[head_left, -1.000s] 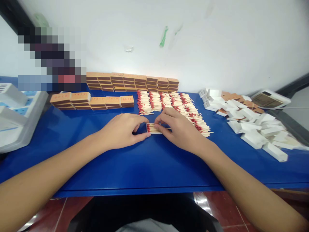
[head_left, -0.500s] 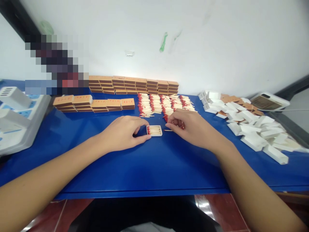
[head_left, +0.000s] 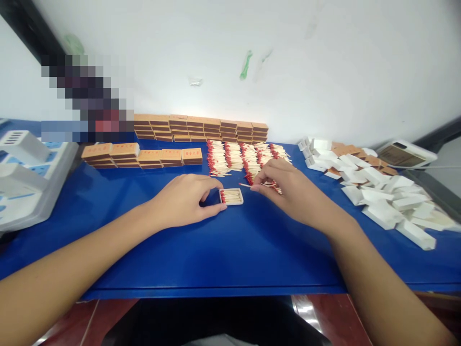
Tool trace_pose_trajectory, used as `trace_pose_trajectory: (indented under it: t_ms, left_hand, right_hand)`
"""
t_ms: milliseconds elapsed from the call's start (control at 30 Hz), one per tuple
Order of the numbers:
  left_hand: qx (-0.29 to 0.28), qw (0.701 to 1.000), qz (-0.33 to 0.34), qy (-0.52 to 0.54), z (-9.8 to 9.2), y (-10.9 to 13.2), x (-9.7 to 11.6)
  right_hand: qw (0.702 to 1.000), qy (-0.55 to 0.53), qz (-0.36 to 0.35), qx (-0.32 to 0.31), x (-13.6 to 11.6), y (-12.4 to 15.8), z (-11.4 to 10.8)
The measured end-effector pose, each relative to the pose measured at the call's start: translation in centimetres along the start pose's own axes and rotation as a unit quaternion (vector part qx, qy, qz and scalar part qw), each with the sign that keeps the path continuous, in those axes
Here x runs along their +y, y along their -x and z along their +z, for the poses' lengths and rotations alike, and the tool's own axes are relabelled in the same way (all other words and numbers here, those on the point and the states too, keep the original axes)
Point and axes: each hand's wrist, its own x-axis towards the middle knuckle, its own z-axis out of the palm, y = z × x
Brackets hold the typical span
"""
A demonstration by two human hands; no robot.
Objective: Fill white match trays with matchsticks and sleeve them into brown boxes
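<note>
A small white matchbox tray [head_left: 236, 202] lies on the blue table, with several red-headed matches [head_left: 231, 195] inside. My left hand [head_left: 192, 199] grips its left end between thumb and fingers. Just right of the tray, my right hand [head_left: 284, 187] pinches a single match [head_left: 245, 185], whose red head points left toward the tray. Rows of loose matches [head_left: 234, 156] lie behind both hands, some of them partly hidden by my right hand.
Stacked matchboxes [head_left: 194, 127] stand along the wall, and a shorter row [head_left: 149, 156] sits in front of them. White trays [head_left: 382, 211] are heaped at the right beside a phone [head_left: 406, 154]. A power strip [head_left: 39, 192] is at the left.
The match at my right hand has been lifted from the table and is now held in the fingertips. My left hand keeps its grip on the tray.
</note>
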Motion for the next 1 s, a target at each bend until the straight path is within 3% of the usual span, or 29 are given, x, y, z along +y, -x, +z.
trace_pose_trajectory:
  t_ms: [200, 700, 833, 900, 1000]
  left_hand:
    - [0.0, 1.0, 0.001, -0.001, 0.1, 0.0, 0.0]
    - [-0.002, 1.0, 0.019, -0.001, 0.3, 0.0, 0.0]
    - [-0.001, 1.0, 0.009, -0.002, 0.2, 0.0, -0.1]
    - [0.001, 1.0, 0.0, -0.007, 0.1, 0.1, -0.1]
    - [0.006, 1.0, -0.008, -0.016, 0.1, 0.1, -0.1]
  right_hand:
    - [0.999, 0.029, -0.032, -0.021, -1.8, -1.0, 1.7]
    - [0.998, -0.032, -0.052, -0.022, -2.0, -1.0, 2.5]
    - [0.999, -0.024, -0.036, 0.014, -0.9, -0.7, 0.6]
    - [0.999, -0.021, 0.014, 0.036, 0.1, -0.3, -0.8]
    - [0.996, 0.007, 0.084, -0.008, 1.5, 0.4, -2.4]
